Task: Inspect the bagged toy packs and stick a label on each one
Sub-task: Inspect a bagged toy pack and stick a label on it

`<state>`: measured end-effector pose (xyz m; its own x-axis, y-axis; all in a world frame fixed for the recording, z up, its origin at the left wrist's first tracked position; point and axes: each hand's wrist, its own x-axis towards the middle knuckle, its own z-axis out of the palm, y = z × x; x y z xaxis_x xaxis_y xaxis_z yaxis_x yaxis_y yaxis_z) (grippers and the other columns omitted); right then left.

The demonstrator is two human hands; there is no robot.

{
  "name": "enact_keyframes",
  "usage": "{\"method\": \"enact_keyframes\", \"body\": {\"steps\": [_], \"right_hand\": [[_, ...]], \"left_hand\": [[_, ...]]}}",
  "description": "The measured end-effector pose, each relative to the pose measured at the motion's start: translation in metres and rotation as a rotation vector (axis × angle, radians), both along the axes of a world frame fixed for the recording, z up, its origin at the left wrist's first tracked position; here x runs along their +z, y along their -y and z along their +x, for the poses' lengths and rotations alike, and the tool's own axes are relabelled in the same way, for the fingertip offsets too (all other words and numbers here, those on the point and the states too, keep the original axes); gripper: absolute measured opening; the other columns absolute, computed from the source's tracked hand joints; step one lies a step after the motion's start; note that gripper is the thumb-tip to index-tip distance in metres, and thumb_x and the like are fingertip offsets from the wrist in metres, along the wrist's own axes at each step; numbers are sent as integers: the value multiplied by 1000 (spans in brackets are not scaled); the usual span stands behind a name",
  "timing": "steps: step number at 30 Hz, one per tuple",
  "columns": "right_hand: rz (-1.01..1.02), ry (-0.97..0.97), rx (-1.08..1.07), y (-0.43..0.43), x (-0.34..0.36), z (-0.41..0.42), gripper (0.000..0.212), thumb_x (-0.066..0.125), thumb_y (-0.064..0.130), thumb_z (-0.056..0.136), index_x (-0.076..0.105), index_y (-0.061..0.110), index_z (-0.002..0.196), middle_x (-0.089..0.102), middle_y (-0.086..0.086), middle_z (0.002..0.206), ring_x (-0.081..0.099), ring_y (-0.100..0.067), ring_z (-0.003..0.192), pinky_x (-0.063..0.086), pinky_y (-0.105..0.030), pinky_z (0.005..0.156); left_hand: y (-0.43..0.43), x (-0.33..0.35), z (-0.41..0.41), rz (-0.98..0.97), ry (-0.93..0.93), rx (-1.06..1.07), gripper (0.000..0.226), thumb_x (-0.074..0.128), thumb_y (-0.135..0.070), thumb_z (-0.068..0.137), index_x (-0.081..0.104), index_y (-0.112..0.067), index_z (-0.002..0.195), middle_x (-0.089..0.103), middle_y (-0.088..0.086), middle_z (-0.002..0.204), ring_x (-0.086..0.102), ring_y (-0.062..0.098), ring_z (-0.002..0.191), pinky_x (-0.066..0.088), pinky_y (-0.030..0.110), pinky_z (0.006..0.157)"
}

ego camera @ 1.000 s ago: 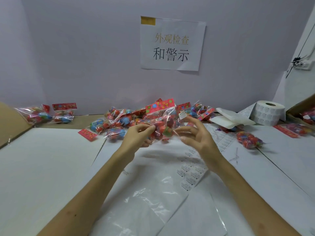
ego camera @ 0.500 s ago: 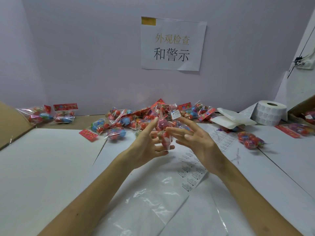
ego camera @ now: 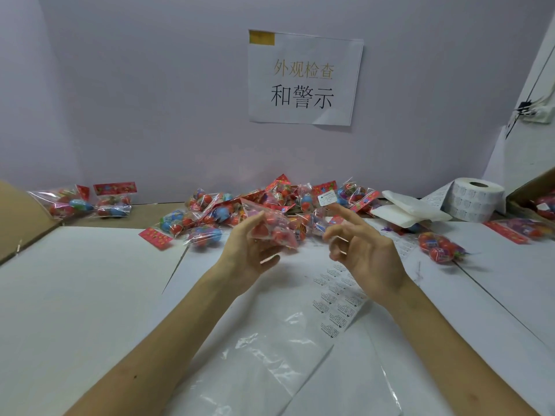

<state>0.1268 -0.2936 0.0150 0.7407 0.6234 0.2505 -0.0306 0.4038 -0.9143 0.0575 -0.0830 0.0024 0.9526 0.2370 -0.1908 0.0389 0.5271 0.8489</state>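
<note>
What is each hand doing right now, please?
Left hand: holding a toy pack.
Right hand: open; a label seems stuck to one of its fingers.

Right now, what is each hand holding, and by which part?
Left hand grips a toy pack by its near side, thumb above, fingers beneath. Right hand grips nothing; a label sits on its index fingertip.

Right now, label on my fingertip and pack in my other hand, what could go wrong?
1. The label clings to one fingertip of the right hand only; it might fold or drop into the pile behind.
2. The toy pack in the left hand is crinkled film, so the label could go on wrinkled.
</note>
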Motion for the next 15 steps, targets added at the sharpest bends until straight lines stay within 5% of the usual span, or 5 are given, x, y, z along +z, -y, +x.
{"method": "enact_keyframes", "body": {"steps": [4,9,15], "right_hand": [[6,-40,63,1,-1,0,40,59,26,87,70,22,125,59,-6,75,44,-15,59,38,-30,65],[-127,50,151,-4,-4,-5,44,55,26,89,68,22,130,52,-7,70,36,-14,57,38,-28,60],[-218,110,209,-7,-6,-11,47,53,25,92,62,30,138,53,-7,71,35,-14,57,37,-30,62]], "left_hand": [[-3,6,-3,-188,147,24,22,65,-26,92,69,-8,104,72,18,111,70,31,101,58,39,93],[-2,7,-2,-170,213,10,20,71,-14,83,68,-6,101,73,16,111,69,29,110,58,37,96],[0,6,-3,-129,202,28,42,67,-6,87,61,4,127,70,19,124,66,30,120,55,37,101]]}}
